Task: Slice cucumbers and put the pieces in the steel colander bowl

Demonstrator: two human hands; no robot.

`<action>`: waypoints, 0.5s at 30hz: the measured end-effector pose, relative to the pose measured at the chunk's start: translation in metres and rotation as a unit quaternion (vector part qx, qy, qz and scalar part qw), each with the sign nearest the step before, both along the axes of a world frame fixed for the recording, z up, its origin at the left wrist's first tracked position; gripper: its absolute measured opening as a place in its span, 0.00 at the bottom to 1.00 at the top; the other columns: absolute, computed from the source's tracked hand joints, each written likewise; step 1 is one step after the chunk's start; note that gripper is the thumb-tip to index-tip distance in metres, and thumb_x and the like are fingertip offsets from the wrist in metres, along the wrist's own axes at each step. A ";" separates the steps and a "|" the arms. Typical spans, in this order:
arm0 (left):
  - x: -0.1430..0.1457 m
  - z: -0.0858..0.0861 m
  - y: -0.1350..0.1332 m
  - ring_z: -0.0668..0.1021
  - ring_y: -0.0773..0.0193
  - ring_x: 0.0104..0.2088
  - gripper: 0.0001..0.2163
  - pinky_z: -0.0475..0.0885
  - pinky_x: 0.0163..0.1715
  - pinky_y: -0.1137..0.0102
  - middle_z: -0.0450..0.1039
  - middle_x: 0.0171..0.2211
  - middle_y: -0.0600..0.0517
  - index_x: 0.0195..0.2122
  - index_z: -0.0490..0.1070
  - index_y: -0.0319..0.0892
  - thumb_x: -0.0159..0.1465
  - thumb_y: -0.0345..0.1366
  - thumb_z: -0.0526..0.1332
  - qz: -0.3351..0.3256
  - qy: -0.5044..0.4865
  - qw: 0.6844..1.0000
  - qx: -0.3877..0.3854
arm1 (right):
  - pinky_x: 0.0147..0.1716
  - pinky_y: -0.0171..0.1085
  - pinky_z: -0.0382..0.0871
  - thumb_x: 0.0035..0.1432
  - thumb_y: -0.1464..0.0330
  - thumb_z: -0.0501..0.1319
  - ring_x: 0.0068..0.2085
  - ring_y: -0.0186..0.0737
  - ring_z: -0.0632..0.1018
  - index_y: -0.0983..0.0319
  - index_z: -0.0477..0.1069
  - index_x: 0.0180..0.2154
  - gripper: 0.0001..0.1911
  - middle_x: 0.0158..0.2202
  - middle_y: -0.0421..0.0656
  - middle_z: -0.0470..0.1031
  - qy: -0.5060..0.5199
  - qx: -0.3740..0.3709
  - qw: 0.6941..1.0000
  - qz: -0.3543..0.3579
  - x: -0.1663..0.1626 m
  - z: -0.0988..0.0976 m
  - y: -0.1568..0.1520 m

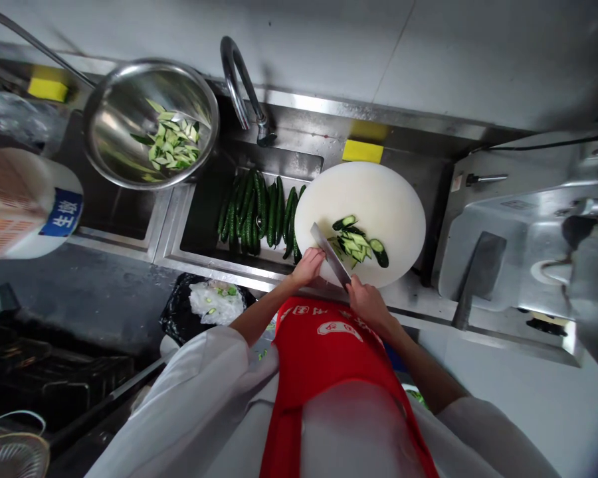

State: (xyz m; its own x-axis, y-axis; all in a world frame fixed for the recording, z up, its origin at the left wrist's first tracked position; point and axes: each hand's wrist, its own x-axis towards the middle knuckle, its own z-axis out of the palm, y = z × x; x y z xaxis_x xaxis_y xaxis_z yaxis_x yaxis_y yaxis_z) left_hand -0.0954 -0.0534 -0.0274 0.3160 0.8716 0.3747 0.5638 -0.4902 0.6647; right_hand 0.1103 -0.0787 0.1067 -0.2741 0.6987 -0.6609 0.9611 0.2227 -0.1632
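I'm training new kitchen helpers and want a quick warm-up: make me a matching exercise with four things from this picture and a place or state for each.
Things:
1. Long dark green cucumbers
2. Straight steel-bladed knife
3. Red apron with white print
4. Round shiny steel bowl

Places or states:
A. Worn over white clothing
B. Holding cut green pieces
C. Lying in the rectangular steel sink
D. Gripped in the right hand

Pairs: 1-C, 2-D, 3-A, 4-B
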 end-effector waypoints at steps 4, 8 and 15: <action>0.013 0.065 0.020 0.72 0.60 0.43 0.07 0.71 0.45 0.63 0.70 0.40 0.46 0.45 0.68 0.40 0.69 0.31 0.54 0.126 -0.089 0.987 0.044 | 0.30 0.35 0.56 0.72 0.64 0.40 0.33 0.43 0.80 0.63 0.61 0.46 0.16 0.31 0.47 0.78 0.010 0.037 0.999 -0.011 0.016 0.013 -0.007; 0.055 0.110 0.073 0.72 0.59 0.47 0.09 0.68 0.48 0.62 0.70 0.45 0.46 0.47 0.69 0.42 0.69 0.30 0.53 0.005 -0.026 1.000 0.002 | 0.31 0.34 0.59 0.71 0.65 0.41 0.34 0.44 0.81 0.63 0.60 0.48 0.14 0.32 0.48 0.78 0.010 0.010 0.999 0.038 0.024 0.016 -0.017; 0.142 0.083 0.129 0.69 0.51 0.51 0.17 0.64 0.52 0.54 0.72 0.48 0.45 0.46 0.74 0.41 0.56 0.20 0.61 -0.314 0.275 0.899 -0.138 | 0.37 0.35 0.66 0.70 0.65 0.44 0.40 0.46 0.81 0.63 0.60 0.49 0.12 0.38 0.51 0.79 0.016 -0.009 0.999 0.044 0.009 0.000 -0.015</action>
